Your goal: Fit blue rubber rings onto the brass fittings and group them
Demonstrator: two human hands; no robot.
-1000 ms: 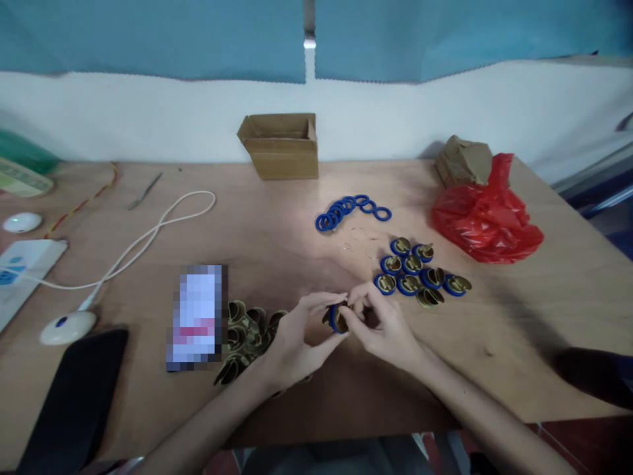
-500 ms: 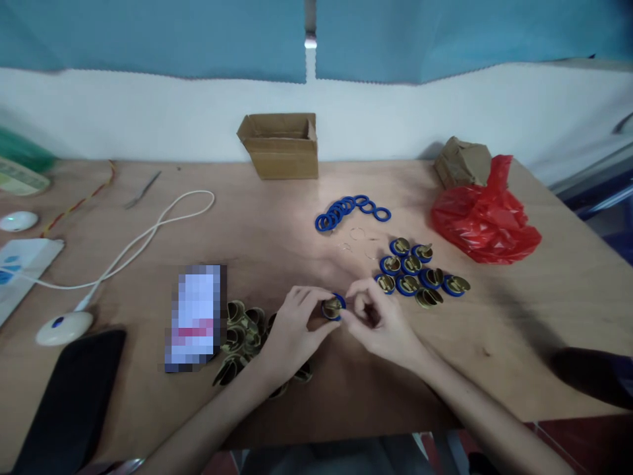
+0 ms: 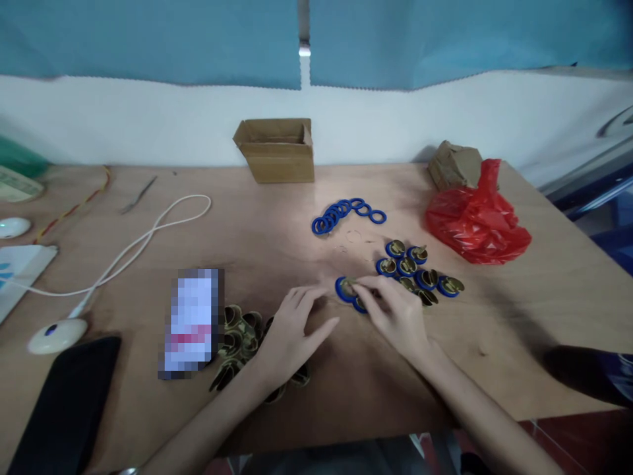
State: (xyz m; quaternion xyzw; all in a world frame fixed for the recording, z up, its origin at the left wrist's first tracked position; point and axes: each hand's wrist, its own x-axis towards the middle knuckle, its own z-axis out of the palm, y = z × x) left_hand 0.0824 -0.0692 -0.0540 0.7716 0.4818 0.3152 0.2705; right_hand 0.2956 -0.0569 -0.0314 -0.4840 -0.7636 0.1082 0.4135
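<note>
My right hand [image 3: 395, 313] pinches a brass piece with a blue ring [image 3: 345, 288] on it, setting it down on the wooden table [image 3: 277, 244] at the left end of a cluster of finished ringed brass pieces [image 3: 418, 267]. My left hand [image 3: 291, 326] hovers with fingers spread and empty, just above a pile of bare brass pieces [image 3: 242, 336]. A row of loose blue rings [image 3: 343, 213] lies further back.
A small open cardboard box [image 3: 277, 157] stands at the back wall. A red plastic bag [image 3: 475, 218] and a brown paper packet [image 3: 452, 165] sit at the right. White cable and puck [image 3: 52, 333], a phone [image 3: 192, 323], and a black object [image 3: 59, 402] lie at the left.
Both hands held the ringed piece together before. The left hand has let go and drawn back toward the brass pile; the right hand carried the piece right and away to the cluster.
</note>
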